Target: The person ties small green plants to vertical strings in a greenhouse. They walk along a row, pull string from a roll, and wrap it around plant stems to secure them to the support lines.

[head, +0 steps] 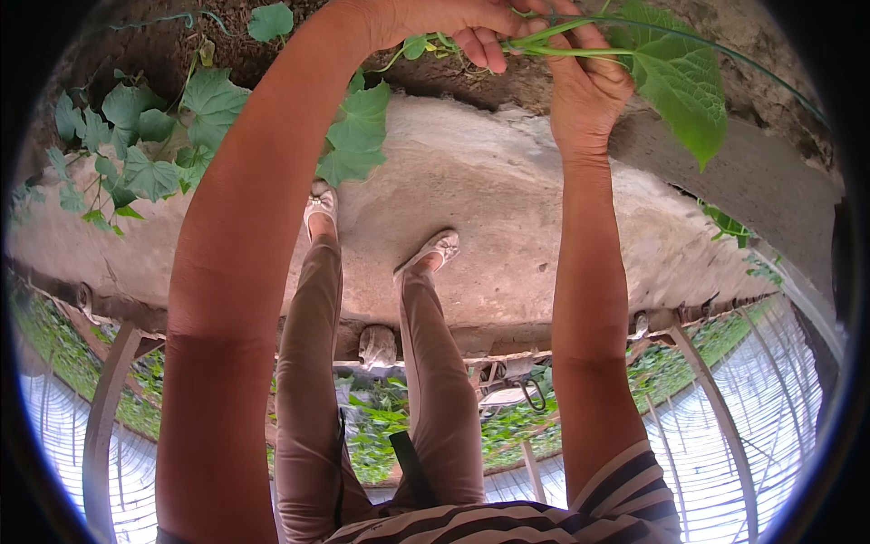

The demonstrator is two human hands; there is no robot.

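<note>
At the top of the view, my left hand [448, 20] and my right hand [595, 92] meet around the green stems of a climbing vine [564, 51], which looks like a cucumber plant. My left fingers are curled at the stems, and the right thumb and fingers pinch them from the other side. A large leaf [680, 81] spreads just right of my right hand. Across the fingers passes a thin green string [754, 71], running off to the right. Thin tendrils [442, 47] hang below my left hand. The upper fingertips are partly cut off by the frame's edge.
More vine leaves [149, 170] grow at the left, and others [357, 136] beside my left forearm. Dark soil [224, 47] lies beyond the concrete path [476, 190] under my feet. A concrete slab [761, 163] stands at the right. Behind me are plant rows and greenhouse posts [105, 421].
</note>
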